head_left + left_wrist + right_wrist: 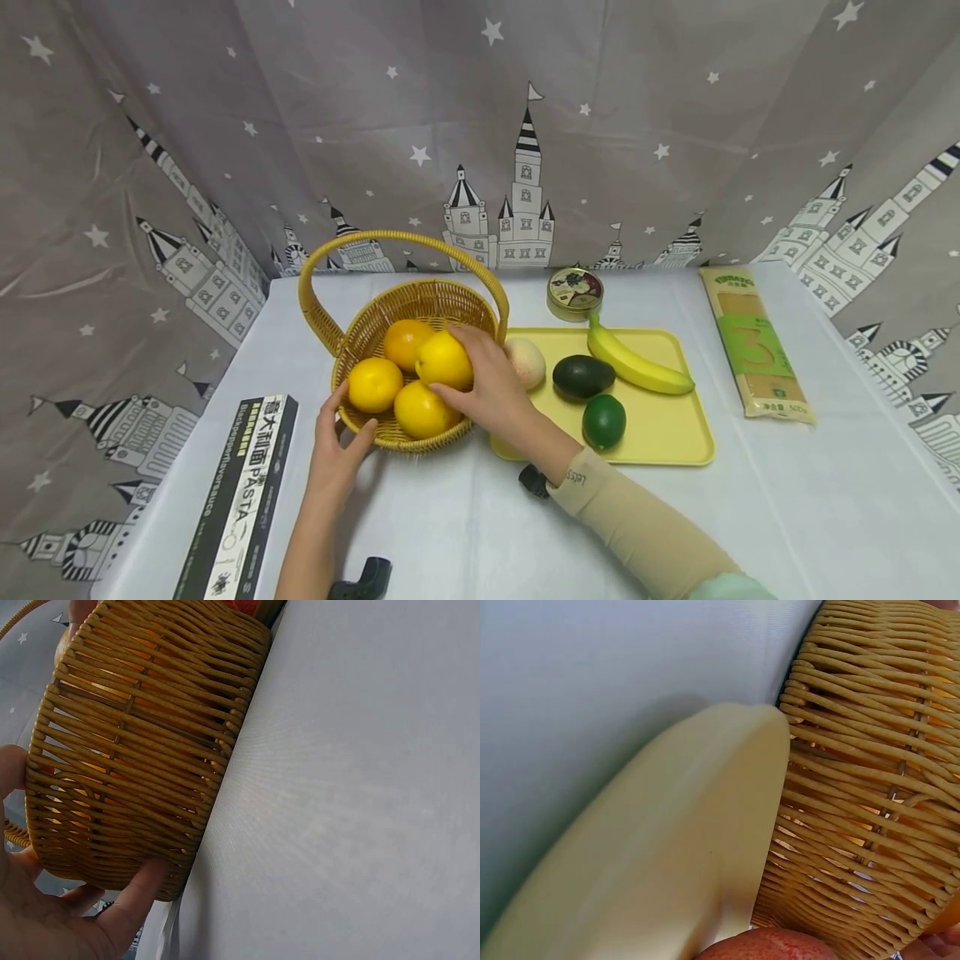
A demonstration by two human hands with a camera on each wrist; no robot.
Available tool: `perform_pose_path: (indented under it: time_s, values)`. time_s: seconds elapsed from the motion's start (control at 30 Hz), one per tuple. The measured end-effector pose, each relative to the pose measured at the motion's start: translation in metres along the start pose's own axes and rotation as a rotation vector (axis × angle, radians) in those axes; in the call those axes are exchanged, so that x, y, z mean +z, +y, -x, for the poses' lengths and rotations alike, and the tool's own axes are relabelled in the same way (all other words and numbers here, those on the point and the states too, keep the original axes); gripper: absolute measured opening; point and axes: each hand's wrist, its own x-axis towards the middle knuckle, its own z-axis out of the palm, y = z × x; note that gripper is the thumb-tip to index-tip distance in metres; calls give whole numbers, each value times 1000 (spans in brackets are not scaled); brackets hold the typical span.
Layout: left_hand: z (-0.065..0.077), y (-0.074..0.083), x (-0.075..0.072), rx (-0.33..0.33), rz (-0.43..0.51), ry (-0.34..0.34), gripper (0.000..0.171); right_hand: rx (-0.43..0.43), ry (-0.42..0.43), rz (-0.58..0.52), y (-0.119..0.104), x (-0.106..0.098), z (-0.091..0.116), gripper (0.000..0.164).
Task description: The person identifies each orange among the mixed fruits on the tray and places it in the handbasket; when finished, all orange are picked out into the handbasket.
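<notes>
A wicker basket (459,302) with a tall handle stands left of centre on the table. My left hand (337,450) holds its near left side, thumb on the outer wall and fingers at the rim; the left wrist view shows this hand (82,915) against the wickerwork. Inside the basket sit several oranges, among them a deeper-coloured orange (406,340) and a yellower one (375,385). My right hand (491,383) reaches over the right rim and grips another orange (442,360), which lies above and against the others. Its fingertips are partly hidden.
Right of the basket, a yellow tray (660,442) carries a pale peach (527,363), a dark avocado (582,377), a green fruit (603,422) and a banana (641,360). Behind it is a round tin (574,293). A pasta box (236,500) lies left, a noodle packet (757,346) right.
</notes>
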Motion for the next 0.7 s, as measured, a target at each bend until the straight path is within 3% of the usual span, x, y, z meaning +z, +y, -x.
perform_pose_path:
  time_s: [0.37,0.7]
  values:
    - [0,0,0,-4,1,4,75,5,-47,72,2,-1,3,59]
    - [0,1,0,-13,-1,-4,74,7,-62,22,4,-4,10,61]
